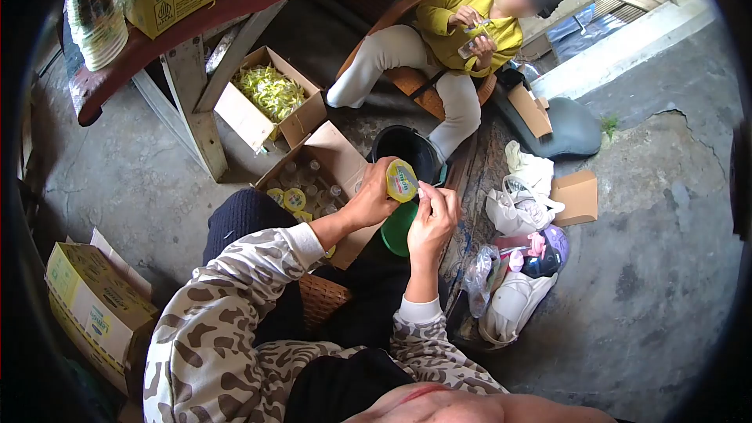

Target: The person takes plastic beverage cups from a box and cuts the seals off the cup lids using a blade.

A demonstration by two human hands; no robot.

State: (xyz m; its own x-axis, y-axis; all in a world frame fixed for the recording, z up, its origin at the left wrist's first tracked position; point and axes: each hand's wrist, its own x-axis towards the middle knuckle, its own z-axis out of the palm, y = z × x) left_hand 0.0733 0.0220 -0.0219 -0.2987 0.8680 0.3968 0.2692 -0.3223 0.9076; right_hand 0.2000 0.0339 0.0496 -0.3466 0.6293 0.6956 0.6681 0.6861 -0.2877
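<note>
My left hand [370, 201] is wrapped round a cup with a yellow-green printed lid [402, 180], the lid facing up. Close to the lid's right edge, my right hand [435, 215] is closed, thumb and forefinger pinched at a small pale thing too small to name. Beneath my left forearm an open cardboard box [333, 149] holds bottles and several yellow-lidded cups [294, 199]. A green round object [399, 229] shows below my hands, and a black bucket [403, 147] stands just beyond them.
A co-worker in a yellow top [462, 0] sits ahead, holding a small item. Yellow strips fill another box [269, 95]. At left are a red-edged table [227, 6] and a yellow carton [102, 309]. Bags [517, 305] and a helmet [554, 247] lie at right.
</note>
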